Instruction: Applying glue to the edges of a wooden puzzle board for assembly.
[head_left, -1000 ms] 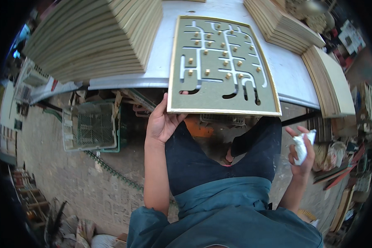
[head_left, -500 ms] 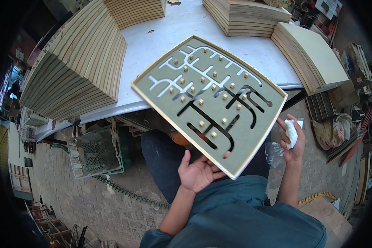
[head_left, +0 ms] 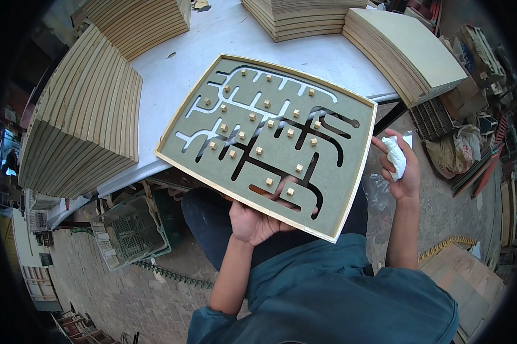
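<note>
A framed wooden maze board (head_left: 212,166) with a grey-green face, curved cut-out slots and several small wooden blocks is held tilted over my lap. My left hand (head_left: 251,225) holds it from below at the near edge; its fingers reach underneath and show in part through the slots. At the board's right edge is my right hand (head_left: 406,179), its fingers closed round a crumpled white cloth (head_left: 395,159). The right index finger stretches to the frame and seems to touch it. The board's far part overlaps the white-covered table (head_left: 172,74).
Stacks of wooden panels stand on the table: a tall stack (head_left: 80,114) at left, another stack (head_left: 138,28) behind it, and a pale-topped stack (head_left: 407,51) at right. Below left sits a plastic crate (head_left: 135,229) by a green coiled hose (head_left: 172,277). Plastic bags (head_left: 473,146) lie at far right.
The board has moved left and levelled somewhat, turning slightly. My left hand has slid further under its near edge. My right hand still holds the cloth beside the right edge.
</note>
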### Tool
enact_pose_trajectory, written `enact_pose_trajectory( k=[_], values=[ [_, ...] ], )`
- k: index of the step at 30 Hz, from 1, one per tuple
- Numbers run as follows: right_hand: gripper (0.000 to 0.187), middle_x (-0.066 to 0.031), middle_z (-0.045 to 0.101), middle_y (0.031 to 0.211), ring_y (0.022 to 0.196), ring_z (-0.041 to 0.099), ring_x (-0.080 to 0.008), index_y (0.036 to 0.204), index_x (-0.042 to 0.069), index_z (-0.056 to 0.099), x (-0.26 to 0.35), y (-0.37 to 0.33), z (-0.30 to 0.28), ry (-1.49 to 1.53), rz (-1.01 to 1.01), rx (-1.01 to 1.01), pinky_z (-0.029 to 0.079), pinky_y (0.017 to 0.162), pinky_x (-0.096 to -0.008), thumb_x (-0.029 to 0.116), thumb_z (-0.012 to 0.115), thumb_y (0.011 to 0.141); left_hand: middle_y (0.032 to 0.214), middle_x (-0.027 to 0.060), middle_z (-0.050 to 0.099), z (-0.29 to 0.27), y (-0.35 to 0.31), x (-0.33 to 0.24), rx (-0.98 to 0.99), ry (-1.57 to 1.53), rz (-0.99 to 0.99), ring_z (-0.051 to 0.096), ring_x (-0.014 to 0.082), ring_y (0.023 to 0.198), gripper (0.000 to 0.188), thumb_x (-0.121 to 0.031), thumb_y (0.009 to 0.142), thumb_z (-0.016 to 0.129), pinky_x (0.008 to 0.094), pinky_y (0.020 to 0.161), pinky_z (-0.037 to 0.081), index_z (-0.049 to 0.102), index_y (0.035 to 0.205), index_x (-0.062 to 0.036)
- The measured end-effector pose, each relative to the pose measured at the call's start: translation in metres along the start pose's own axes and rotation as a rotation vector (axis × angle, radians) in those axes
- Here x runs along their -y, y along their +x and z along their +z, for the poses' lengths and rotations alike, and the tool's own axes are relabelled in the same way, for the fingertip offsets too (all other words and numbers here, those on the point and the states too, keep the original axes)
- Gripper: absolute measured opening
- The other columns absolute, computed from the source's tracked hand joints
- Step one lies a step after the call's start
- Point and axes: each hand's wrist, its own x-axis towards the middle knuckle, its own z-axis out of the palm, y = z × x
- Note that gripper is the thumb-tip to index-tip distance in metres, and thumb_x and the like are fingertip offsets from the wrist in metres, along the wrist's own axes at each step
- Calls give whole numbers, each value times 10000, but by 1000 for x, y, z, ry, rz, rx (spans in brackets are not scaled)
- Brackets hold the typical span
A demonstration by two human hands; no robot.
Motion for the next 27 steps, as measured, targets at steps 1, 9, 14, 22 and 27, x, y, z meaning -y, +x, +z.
enact_pose_trajectory(
  k=[1,9,14,22,27],
  values=[
    [298,-221,619,1050,436,355,-43,1142,79,500,1,2,-1,-1,-1,-4,268,340,-176,293,445,942,1450,274,181,1,4,-3,67,-39,36,399,479,1213,858,-646,881,170,528,912,472,44,1439,-6],
    [271,-168,633,966,453,373,-43,1095,69,513,28,40,6,-100,-31,115,277,347,-181,280,449,937,1510,182,-62,43,17,26,101,-118,63,108,458,1360,753,-742,828,138,775,919,205,-9,1454,-350],
    [279,-106,628,858,464,390,-39,1084,60,518,52,79,25,-223,-15,147,276,360,-188,291,458,941,1529,100,-61,50,21,50,193,-262,97,-55,327,1405,756,-758,815,143,714,1013,38,-87,1434,-392],
    [301,34,479,605,435,409,-27,1038,49,580,62,148,55,-520,-51,156,271,333,-186,320,508,929,1529,131,-24,27,66,63,335,-179,108,-56,278,1412,673,-657,861,246,603,1087,-48,51,1448,-390],
    [270,-8,539,660,463,485,-49,955,33,567,69,178,49,-501,9,91,302,357,-190,300,551,915,1533,108,19,20,90,70,298,-303,60,2,281,1413,642,-605,863,313,593,1097,-15,87,1437,-426]
  ],
)
